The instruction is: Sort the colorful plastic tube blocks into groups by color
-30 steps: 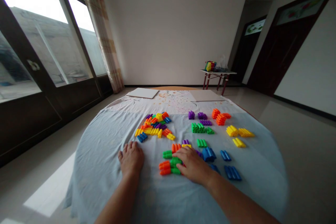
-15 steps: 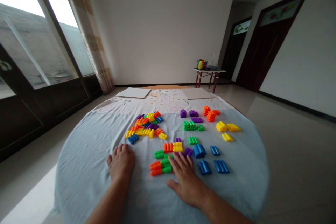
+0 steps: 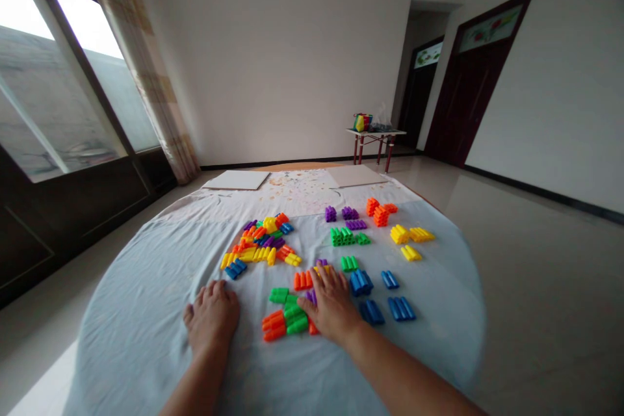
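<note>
My left hand [image 3: 211, 316] lies flat on the light blue cloth [image 3: 146, 312] of a round table, fingers stretched out, holding nothing. My right hand [image 3: 331, 302] rests with spread fingers over a small cluster of plastic blocks, covering purple and yellow pieces. Touching its thumb side are green and orange blocks [image 3: 285, 322]. An orange block [image 3: 303, 280] and a green block [image 3: 279, 295] lie just ahead of it. Blue blocks [image 3: 361, 282] sit to its right.
A mixed heap of coloured blocks [image 3: 260, 244] lies further ahead on the left. Sorted groups of purple [image 3: 346, 214], green [image 3: 347, 236], orange [image 3: 379, 212] and yellow blocks [image 3: 409, 235] lie on the right. Two flat boards [image 3: 236, 179] rest at the table's far edge. A small side table [image 3: 374, 140] stands by the wall.
My right hand drew back toward me, then moved forward again onto the purple and yellow blocks. The view shifted right. The left hand stayed flat on the cloth.
</note>
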